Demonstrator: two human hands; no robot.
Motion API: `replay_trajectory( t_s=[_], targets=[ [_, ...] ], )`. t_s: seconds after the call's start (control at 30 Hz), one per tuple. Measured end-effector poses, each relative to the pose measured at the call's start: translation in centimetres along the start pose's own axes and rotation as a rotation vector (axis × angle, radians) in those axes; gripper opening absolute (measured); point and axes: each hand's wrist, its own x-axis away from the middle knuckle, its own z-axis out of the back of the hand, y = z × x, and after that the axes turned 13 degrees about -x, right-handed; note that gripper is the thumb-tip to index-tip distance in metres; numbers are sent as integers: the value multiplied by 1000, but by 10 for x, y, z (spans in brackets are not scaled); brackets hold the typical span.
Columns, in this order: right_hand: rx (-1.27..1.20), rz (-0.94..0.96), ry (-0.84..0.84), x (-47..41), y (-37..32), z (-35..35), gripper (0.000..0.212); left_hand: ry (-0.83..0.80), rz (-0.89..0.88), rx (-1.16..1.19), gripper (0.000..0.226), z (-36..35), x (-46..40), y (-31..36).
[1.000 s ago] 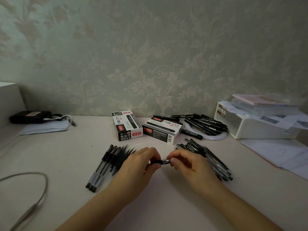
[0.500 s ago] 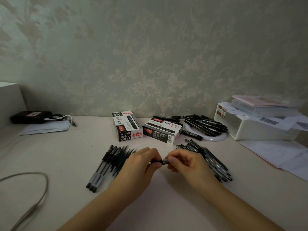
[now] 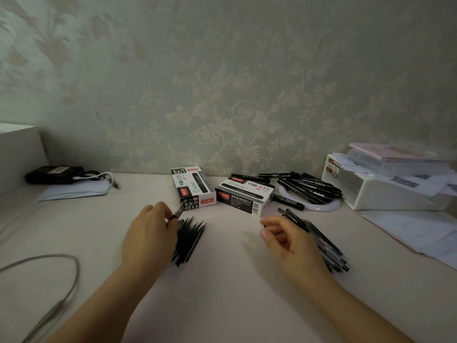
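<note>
Floral wallpaper [image 3: 222,82] in pale green backs a cream desk [image 3: 235,280], dimly lit, with a grey cable [image 3: 74,276] looping at its left edge and loose papers [image 3: 408,229] at the far right. Two shut card boxes printed 1120 sit near the wall, the left box [image 3: 193,189] and the right box [image 3: 244,196] (what they hold is hidden). Beyond them a heap of black markers [image 3: 309,186] lies on a white ring [image 3: 324,207], beside a white plastic drawer unit [image 3: 385,194] stacked with sheets and a clear case.

The left hand [image 3: 148,233] pinches a black pen [image 3: 178,211] between thumb and fingertips. The pen is slim and dark, tilted with its far end toward the left box, just above a fanned left pile of pens [image 3: 190,240] lying on the desk. The right hand [image 3: 289,241] is well apart from the left, fingers loosely curled over the near end of the right pile of pens [image 3: 324,241]. Whether it grips one cannot be told.
</note>
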Motion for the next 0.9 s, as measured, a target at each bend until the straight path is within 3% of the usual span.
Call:
replay_trajectory(
  t_s=[0.2, 0.43, 0.6, 0.9],
  targets=[
    [71, 55, -12, 2, -2, 0, 11, -118, -1, -109, 14, -7, 0, -7],
    [249, 150, 35, -1, 1, 6, 13, -73, -26, -116, 20, -2, 2, 0],
    [536, 134, 118, -6, -3, 22, 14, 22, -206, -16, 12, 1, 13, 21],
    [825, -48, -75, -3, -13, 21, 19, -113, -451, 88, 6, -14, 38, 45]
  ],
)
